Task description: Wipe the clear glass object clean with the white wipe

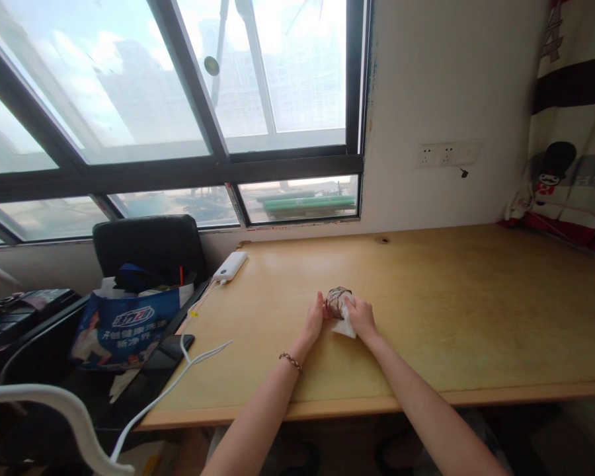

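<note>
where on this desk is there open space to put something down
The desk is bare right of the right hand, out to the curtain. Another bare patch lies between the power bank and the left hand. It is crowded around the small wrapped object between both hands, and at the left edge, with the phone and white cable.

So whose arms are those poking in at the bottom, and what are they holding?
Those arms belong to a person wearing a camera on their head, so you see what they see, looking down at a wooden desk by a big window. The left hand and the right hand are together around a small dark bundle, with a white tissue under the right hand. I can't tell what the bundle is. Also on the desk lie a white power bank and a white cable. A black chair stands beside the desk.
</note>
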The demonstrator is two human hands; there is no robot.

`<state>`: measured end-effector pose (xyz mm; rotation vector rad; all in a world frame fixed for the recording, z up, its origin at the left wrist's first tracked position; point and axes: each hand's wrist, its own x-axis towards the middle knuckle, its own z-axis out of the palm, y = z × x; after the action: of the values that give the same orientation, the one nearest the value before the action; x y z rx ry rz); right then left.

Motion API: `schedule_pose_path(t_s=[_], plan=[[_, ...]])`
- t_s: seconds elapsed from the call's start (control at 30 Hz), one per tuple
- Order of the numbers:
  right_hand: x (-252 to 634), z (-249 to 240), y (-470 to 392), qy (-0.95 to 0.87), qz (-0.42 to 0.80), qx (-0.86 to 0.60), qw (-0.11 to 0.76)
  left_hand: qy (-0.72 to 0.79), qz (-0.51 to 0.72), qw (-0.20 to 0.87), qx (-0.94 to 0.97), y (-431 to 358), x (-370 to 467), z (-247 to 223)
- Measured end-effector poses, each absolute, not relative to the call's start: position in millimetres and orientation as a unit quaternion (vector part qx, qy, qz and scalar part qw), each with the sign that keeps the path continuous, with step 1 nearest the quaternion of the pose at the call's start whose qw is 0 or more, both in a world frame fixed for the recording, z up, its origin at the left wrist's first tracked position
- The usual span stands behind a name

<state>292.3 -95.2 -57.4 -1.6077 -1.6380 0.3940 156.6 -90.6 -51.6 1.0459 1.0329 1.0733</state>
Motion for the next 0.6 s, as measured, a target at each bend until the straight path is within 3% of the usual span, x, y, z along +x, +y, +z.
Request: schedule_pose_path(t_s=[0.2,0.37,0.6], plan=[[297,-62,-84,-0.543,0.230,-0.693,0.415,0.401,0.420,0.482,0.656,-106,162,-47],[296,-61,-87,-0.549,0.238,-0.679,0.425,0.352,0.474,0.476,0.652,-108,166,-39],[297,-55,-92,-0.585,0.207,-0.626,0.471,0.393,0.496,0.507,0.585,-96,160,-51]])
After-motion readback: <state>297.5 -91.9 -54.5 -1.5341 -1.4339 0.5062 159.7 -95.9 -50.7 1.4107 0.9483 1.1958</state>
